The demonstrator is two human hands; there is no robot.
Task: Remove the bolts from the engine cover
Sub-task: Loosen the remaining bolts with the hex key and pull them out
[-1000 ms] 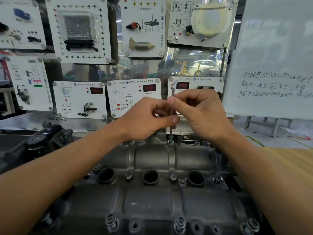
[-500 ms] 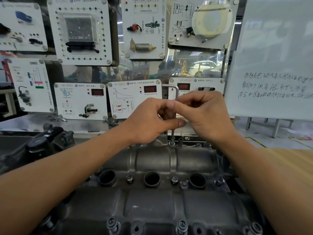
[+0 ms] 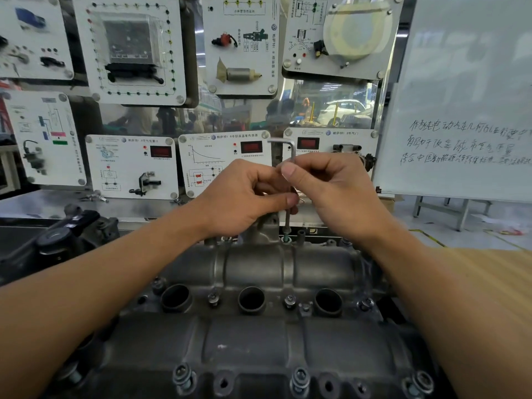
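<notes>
Workshop, white training panels [image 3: 135, 165] behind. My left grip [image 3: 241, 197], right grip [image 3: 331, 191] pinch silver L-shaped hex key [image 3: 293, 152] upright on far bolt [image 3: 286, 239] of grey cast engine cover [image 3: 259, 266]; best hold shaft plumb, seated.

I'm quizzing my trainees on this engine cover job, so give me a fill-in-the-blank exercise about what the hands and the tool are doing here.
1. The left hand and right hand both pinch the hex key, which stands ____.
2. Its lower tip meets a bolt at the ____ edge of the engine cover.
3. The cover's middle row shows ____ round openings.
4. The key's short top arm points ____.
Missing words: upright; far; three; left.
</notes>
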